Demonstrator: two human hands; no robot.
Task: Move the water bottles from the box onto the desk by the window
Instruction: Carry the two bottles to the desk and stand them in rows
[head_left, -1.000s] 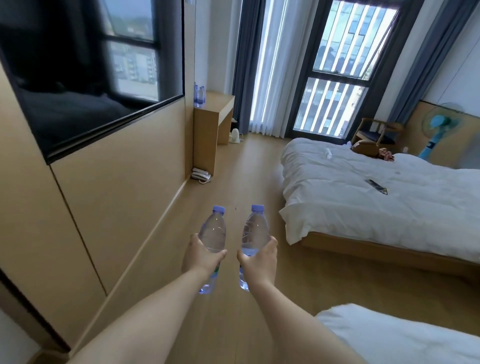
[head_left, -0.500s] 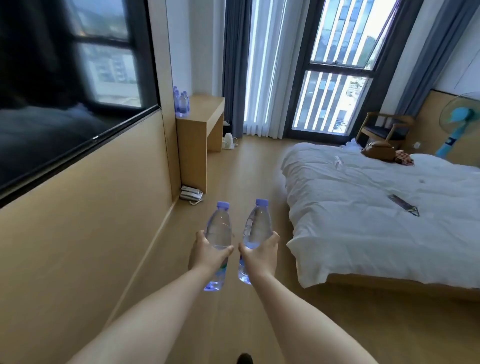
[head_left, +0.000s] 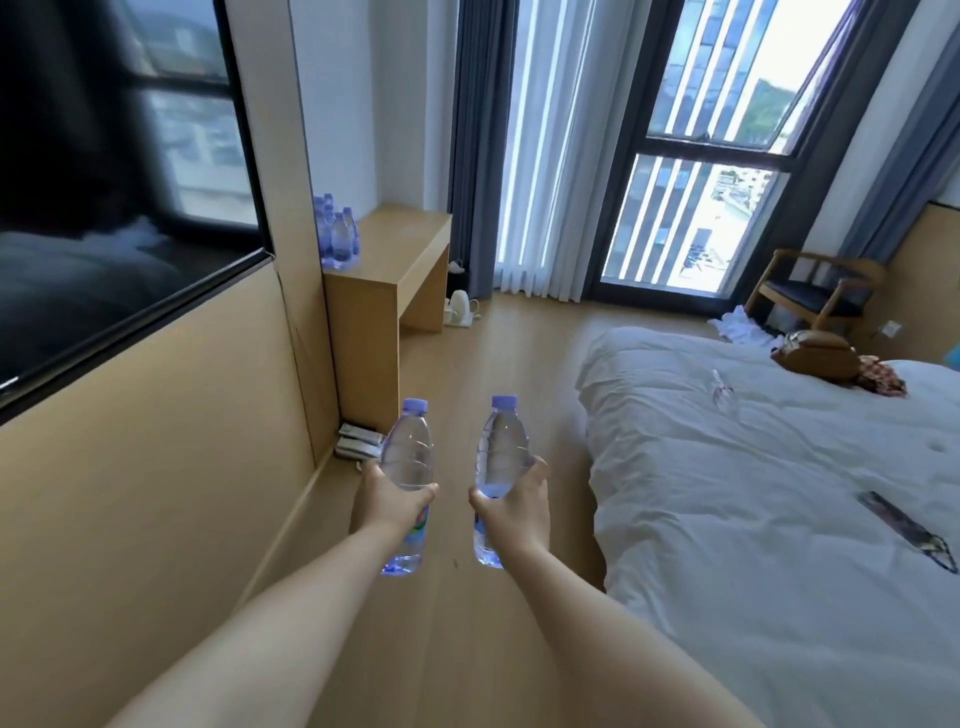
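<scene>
A: You are carrying two bottles; your left hand (head_left: 390, 501) is wrapping round the middle of the left bottle (head_left: 408, 480); your right hand (head_left: 514, 501) is gripping the right bottle (head_left: 497, 467) the same way; both bottles are upright, caps up, well apart from each other and over bare floor (head_left: 467, 364).

B: And what is changing as you walk?

A: The desk (head_left: 400, 249) is growing in the view; a second ago it was far down the wall, half a second ago nearer, and now it is standing just ahead on your left; the bed (head_left: 753, 493) is sliding past on your right; your grip on each bottle is looking the same throughout.

B: So where is that leaving the task?

A: You are closing on the drop point; a cluster of bottles (head_left: 337, 239) is already standing at the back corner of the desk against the wall, so part of the load is looking done; the box is not in view, so I cannot tell how many are waiting.

B: Anything to mind?

A: The front of the desk top is showing bare wood; I am judging that you are wanting to set these two beside the cluster without knocking it; a kettle (head_left: 461, 307) is sitting on the floor by the desk leg, near your path.
</scene>
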